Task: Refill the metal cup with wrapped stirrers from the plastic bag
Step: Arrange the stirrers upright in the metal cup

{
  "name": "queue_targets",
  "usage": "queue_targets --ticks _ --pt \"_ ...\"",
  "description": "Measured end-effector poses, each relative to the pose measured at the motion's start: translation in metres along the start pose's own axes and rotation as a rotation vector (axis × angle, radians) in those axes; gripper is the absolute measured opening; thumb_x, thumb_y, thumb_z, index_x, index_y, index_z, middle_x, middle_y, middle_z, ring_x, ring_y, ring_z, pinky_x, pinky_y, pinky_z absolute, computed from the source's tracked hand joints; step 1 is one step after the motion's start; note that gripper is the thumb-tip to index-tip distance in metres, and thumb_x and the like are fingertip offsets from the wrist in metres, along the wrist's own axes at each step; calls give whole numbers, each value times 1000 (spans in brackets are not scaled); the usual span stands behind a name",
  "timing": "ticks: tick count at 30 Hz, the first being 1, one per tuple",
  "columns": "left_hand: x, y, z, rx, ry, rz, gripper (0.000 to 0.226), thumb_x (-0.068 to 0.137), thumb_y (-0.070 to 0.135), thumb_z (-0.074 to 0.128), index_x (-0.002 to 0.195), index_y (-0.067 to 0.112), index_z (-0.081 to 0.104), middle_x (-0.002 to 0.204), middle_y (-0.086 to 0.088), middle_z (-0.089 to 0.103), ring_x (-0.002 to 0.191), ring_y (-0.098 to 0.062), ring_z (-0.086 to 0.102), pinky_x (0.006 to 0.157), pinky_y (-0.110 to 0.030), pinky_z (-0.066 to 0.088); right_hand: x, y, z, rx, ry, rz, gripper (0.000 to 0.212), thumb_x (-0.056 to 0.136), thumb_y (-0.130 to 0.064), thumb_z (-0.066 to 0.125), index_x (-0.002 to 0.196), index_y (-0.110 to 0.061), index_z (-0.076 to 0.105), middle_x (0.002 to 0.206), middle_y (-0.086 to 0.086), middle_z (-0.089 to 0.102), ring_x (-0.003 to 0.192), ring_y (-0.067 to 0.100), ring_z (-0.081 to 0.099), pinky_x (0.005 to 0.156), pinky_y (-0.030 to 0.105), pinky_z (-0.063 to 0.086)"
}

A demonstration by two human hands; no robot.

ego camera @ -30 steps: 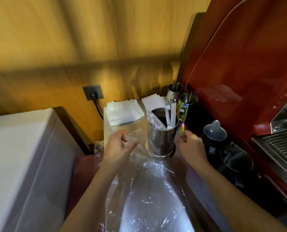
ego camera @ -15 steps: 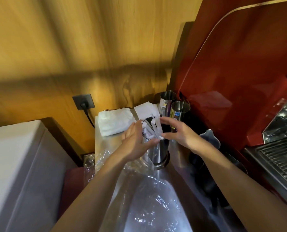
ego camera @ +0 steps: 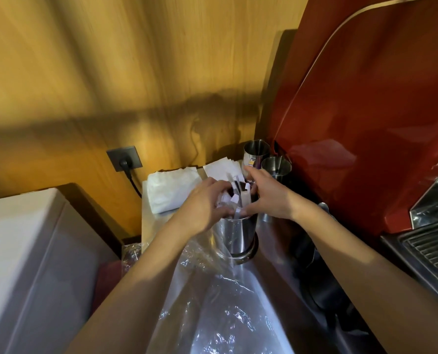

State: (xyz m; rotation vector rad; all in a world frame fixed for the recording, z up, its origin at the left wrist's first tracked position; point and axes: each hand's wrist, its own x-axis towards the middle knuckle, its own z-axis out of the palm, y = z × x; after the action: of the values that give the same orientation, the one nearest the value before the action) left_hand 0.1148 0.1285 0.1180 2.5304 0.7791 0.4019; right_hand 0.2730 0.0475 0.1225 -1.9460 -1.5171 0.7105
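A tall metal cup [ego camera: 241, 236] stands upright on the counter, with several white wrapped stirrers [ego camera: 234, 198] sticking out of its mouth. My left hand [ego camera: 205, 205] curls over the cup's left rim, fingers on the stirrers. My right hand [ego camera: 266, 198] cups the right rim, thumb and fingers closing on the stirrers from that side. A clear plastic bag [ego camera: 212, 302] lies crumpled flat on the counter in front of the cup, between my forearms; I cannot tell what it holds.
Two smaller steel cups [ego camera: 256, 152] [ego camera: 276, 167] stand behind. Folded white napkins [ego camera: 172, 187] lie at the back left, under a wall socket [ego camera: 124, 162]. A red espresso machine [ego camera: 366, 123] fills the right, dark pitchers [ego camera: 320, 277] beside it. A white appliance [ego camera: 21, 251] sits left.
Both hands rose from the bag and counter to the cup's mouth and closed in around the stirrers. The view has shifted closer.
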Motion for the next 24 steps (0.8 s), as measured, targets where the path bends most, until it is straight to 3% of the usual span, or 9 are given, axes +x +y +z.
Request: queue_targets --ticks 3,5,8,11,14,18,21,24 --pt "7 2 -4 -27 -54 -52 73 72 19 75 135 15 39 121 -13 54 108 -25 50 85 -29 38 9 -5 -3 -96 -68 -4 105 64 -20 81 145 -14 15 147 11 25 129 23 34 104 32 35" --pt "11 5 -5 -8 -79 -77 73 73 12 73 136 15 37 124 -13 56 111 -28 52 87 -34 43 12 -7 -4 -137 -55 -22 94 65 -18 80 142 -13 26 144 10 30 130 25 35 104 31 36" --pt "16 9 -6 -8 -72 0 50 77 0 62 123 14 52 119 -11 61 103 -26 54 75 -23 38 12 -10 -2 -140 -86 -40 75 64 -14 80 130 -14 45 126 9 45 114 24 48 96 38 46" --pt "18 11 -5 -54 -27 37 31 80 -4 58 105 14 60 98 -4 62 83 -17 49 59 -11 32 12 -13 -3 -110 -103 -76 45 65 -9 77 104 -11 55 104 9 59 96 24 57 81 39 50" --pt "19 14 -7 -222 9 31 30 76 -7 62 96 16 61 82 12 56 76 -10 51 61 -5 37 13 -16 -9 -113 -39 -117 29 67 -9 76 88 -8 55 85 7 57 82 21 54 69 34 44" --pt "23 11 -14 -381 112 35 31 75 -3 67 96 19 59 97 4 61 82 -9 55 68 -15 43 16 -16 -17 -114 -18 -92 37 68 -16 79 99 -6 60 69 -5 49 62 10 46 55 21 36" --pt "23 0 -15 -265 100 -84 48 74 18 75 117 19 53 116 0 47 97 -13 47 71 -16 38 19 -11 -14 -27 -27 -56 55 67 -17 80 115 -10 55 85 -4 54 66 5 48 64 23 42" --pt "20 -8 -13 -269 142 -199 49 73 38 74 114 20 54 114 0 44 94 -16 47 69 -19 36 21 -4 -9 -12 11 -49 63 65 -22 82 119 -13 51 92 -4 49 69 3 45 61 18 37"
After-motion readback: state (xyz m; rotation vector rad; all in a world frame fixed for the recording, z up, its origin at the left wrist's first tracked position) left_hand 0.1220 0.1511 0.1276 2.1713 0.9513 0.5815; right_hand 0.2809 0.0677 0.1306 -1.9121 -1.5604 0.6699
